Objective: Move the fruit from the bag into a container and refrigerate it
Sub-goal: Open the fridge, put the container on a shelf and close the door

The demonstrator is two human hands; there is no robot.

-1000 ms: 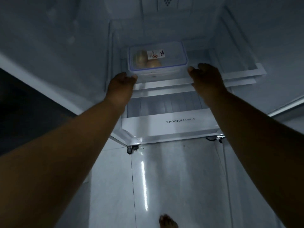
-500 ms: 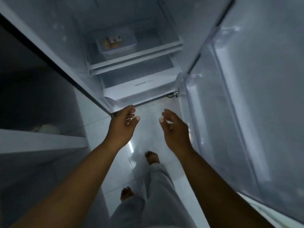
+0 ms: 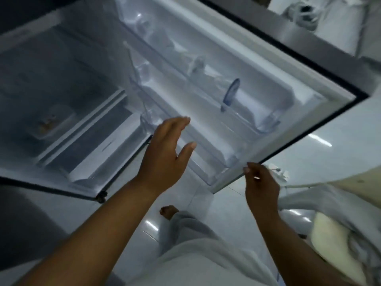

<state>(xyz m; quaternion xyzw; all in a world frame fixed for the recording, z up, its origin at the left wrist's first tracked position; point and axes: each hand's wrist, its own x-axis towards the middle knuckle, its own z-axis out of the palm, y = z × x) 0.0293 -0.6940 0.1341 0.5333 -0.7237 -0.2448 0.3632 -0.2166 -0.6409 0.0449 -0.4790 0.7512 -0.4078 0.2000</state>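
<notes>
The clear lidded container (image 3: 52,123) with yellowish fruit inside stands on a shelf (image 3: 82,129) deep in the open fridge, at the left and blurred. My left hand (image 3: 165,153) hovers open with fingers spread, in front of the lower door bins and well to the right of the container. My right hand (image 3: 259,182) is at the bottom corner of the fridge door (image 3: 278,129), with its thumb on the door's edge and its fingers curled behind it. No bag is visible.
The door swings out to the right with clear plastic bins (image 3: 237,112). A crisper drawer (image 3: 107,149) sits under the shelf. Below are a glossy tiled floor (image 3: 226,213) and my foot (image 3: 168,211). A pile of pale cloth (image 3: 340,230) lies at the lower right.
Both hands have left the container and drawn back out of the fridge. The view has swung right to the door. My right hand has reached the door's lower corner.
</notes>
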